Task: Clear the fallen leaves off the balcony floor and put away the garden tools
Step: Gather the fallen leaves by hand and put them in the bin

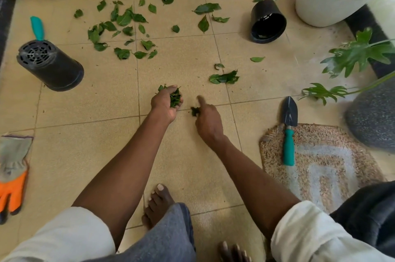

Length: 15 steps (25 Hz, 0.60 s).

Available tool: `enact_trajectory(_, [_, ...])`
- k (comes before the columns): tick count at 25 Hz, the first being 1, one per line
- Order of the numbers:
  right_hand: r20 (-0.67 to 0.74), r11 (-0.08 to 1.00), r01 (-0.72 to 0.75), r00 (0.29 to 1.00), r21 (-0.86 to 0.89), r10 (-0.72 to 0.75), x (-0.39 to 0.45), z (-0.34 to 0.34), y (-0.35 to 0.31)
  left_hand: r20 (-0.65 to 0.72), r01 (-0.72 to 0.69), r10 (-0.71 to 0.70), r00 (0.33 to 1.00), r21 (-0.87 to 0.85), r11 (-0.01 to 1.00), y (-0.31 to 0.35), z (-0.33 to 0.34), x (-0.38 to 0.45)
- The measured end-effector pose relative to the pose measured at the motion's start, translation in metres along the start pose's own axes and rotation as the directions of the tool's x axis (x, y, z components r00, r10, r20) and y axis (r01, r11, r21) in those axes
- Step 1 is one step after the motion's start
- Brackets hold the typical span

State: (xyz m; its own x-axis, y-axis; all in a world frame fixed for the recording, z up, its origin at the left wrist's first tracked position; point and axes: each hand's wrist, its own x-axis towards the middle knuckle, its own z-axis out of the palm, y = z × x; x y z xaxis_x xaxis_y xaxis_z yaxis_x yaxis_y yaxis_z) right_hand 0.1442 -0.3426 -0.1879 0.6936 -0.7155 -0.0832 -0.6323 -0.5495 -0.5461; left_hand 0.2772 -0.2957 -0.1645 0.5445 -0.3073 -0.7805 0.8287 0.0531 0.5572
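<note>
The left hand (pixel 165 102) grips a bunch of picked-up green leaves (pixel 175 97), like a cup. At three o'clock, the right hand (pixel 208 120) pinches one small green leaf (pixel 195 110) to add.

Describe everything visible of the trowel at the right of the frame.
The trowel has a dark, pointed metal-looking blade and a teal handle that looks like plastic. It lies flat, blade pointing away from the person. The handle rests on the speckled woven mat, while the blade reaches past the mat's far edge over the tiled floor. Neither hand touches it; it looks unused.
</note>
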Motion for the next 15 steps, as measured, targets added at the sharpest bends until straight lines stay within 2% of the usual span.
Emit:
enact_trajectory(2, [-0.011, 0.980, -0.151, 0.988, 0.127, 0.153, 0.032, -0.016, 0.011, -0.002, 0.001, -0.001, 1.000, -0.005, 1.000, -0.001, 0.001, 0.001])
enact_trajectory(6, [-0.027, 0.966, -0.233, 0.971, 0.109, 0.237, 0.095, -0.044, 0.036, 0.011, 0.021, -0.021, 1.000, -0.007, 1.000, -0.005, 0.011, 0.004])
enact_trajectory(8, [-0.033, 0.980, -0.189, 0.981, 0.058, 0.191, 0.114, -0.057, 0.047, 0.032, 0.031, -0.031, 0.999, 0.011, 0.999, -0.008, 0.021, 0.003])
enact_trajectory(10, [0.060, 0.992, -0.113, 0.991, -0.063, 0.117, 0.125, -0.063, 0.058, 0.046, 0.033, -0.034, 0.998, 0.029, 0.999, -0.011, 0.028, 0.002])
enact_trajectory(12, [0.151, 0.992, -0.062, 0.985, -0.110, 0.078, 0.120, -0.057, 0.067, 0.055, 0.034, -0.035, 0.998, 0.033, 0.999, -0.012, 0.033, 0.002])
enact_trajectory(13, [0.118, 0.994, -0.057, 0.991, -0.090, 0.068, 0.111, -0.052, 0.069, 0.057, 0.034, -0.036, 0.998, 0.034, 0.999, -0.012, 0.034, 0.002])
enact_trajectory(15, [-0.044, 0.998, -0.034, 0.999, -0.057, 0.032, 0.092, -0.042, 0.071, 0.050, 0.035, -0.037, 0.998, 0.038, 0.999, -0.013, 0.037, 0.005])
